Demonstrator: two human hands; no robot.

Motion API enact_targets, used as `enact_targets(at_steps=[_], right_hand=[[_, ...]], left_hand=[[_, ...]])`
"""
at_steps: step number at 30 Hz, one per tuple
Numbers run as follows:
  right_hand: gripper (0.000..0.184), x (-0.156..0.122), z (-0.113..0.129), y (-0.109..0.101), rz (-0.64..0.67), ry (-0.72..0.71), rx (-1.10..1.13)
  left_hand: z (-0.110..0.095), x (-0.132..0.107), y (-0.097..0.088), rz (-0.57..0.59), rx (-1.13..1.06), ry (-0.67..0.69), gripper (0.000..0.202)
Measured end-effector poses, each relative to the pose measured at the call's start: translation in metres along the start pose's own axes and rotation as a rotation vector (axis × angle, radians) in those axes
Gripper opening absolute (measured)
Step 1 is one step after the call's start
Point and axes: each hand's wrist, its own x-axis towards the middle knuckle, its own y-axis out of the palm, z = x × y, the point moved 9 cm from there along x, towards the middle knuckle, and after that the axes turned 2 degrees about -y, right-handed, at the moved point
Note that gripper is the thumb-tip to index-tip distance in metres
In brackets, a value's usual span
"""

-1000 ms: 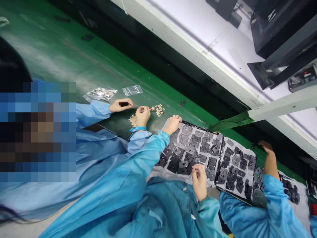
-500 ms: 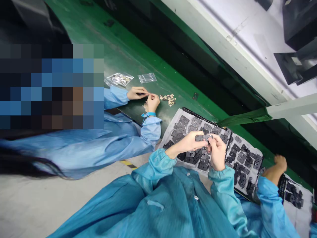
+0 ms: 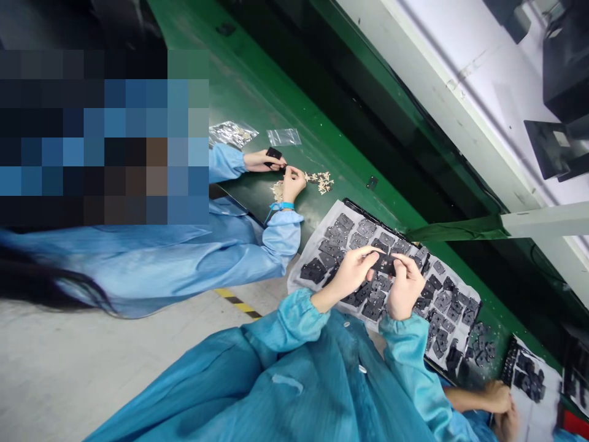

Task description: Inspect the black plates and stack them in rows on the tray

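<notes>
A small black plastic part point(image 3: 384, 264) is held between my two hands above a lined tray. My left hand point(image 3: 355, 270) pinches its left end between thumb and fingers. On its right end, the thumb and fingers of my right hand point(image 3: 407, 283) are closed. Fingertips cover both ends of the part, and its exact kind is not clear. Beneath my hands, the tray's white lining point(image 3: 307, 253) carries many black plastic parts point(image 3: 338, 228) laid out in groups. More such parts point(image 3: 442, 301) lie on the tray's right half.
At left, a co-worker's hands point(image 3: 293, 183) hold a black part beside small beige pieces point(image 3: 322, 182) and clear bags point(image 3: 283, 137). Another person's hands point(image 3: 499, 396) are at lower right, near loose black parts point(image 3: 481, 345) and a second tray point(image 3: 550, 367). A white post point(image 3: 543, 220) juts in from the right.
The part between my hands now shows a broad dark face instead of its narrow grey side. The co-worker at left now shows a black part. The hands at right have moved lower. My view has shifted slightly.
</notes>
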Motion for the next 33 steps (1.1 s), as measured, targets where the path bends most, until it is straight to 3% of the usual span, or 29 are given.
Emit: enact_targets(at_steps=[3,5,8,9,11,14,18,21,24,28,31,33], right_hand=[[0.03,-0.003,-0.015,0.01,0.076,0.006,-0.03],[0.033,-0.007,-0.033,0.015,0.148,0.026,-0.059],[0.033,-0.02,-0.067,0.007,0.222,0.059,-0.129],[0.032,-0.026,-0.079,0.001,0.237,0.075,-0.15],[0.033,-0.041,-0.101,-0.013,0.254,0.115,-0.182],[0.033,-0.065,-0.126,-0.033,0.26,0.159,-0.209],[0.031,-0.089,-0.138,-0.048,0.263,0.157,-0.241],[0.031,-0.104,-0.147,-0.057,0.268,0.196,-0.262],[0.035,-0.124,-0.161,-0.075,0.214,0.269,-0.311],[0.037,-0.162,-0.174,-0.102,0.128,0.355,-0.355],[0.036,-0.189,-0.178,-0.116,0.063,0.414,-0.353],[0.035,-0.2,-0.182,-0.119,0.047,0.441,-0.346]], left_hand=[[0.026,0.009,-0.017,-0.121,-0.003,-0.014,0.024],[0.043,0.024,-0.044,-0.257,0.093,0.002,0.023],[0.056,0.061,-0.096,-0.453,0.457,0.067,0.027],[0.058,0.08,-0.107,-0.452,0.612,0.074,0.029],[0.065,0.121,-0.125,-0.417,0.718,0.062,0.029],[0.07,0.174,-0.134,-0.341,0.819,0.042,0.025],[0.071,0.208,-0.133,-0.302,0.969,0.045,0.028],[0.059,0.231,-0.128,-0.32,1.198,0.102,0.029],[0.05,0.276,-0.109,-0.286,1.328,0.134,0.028],[0.056,0.337,-0.074,-0.329,1.282,0.09,0.036],[0.073,0.338,-0.041,-0.337,1.249,0.124,0.037],[0.085,0.308,-0.02,-0.263,1.235,0.201,0.028]])
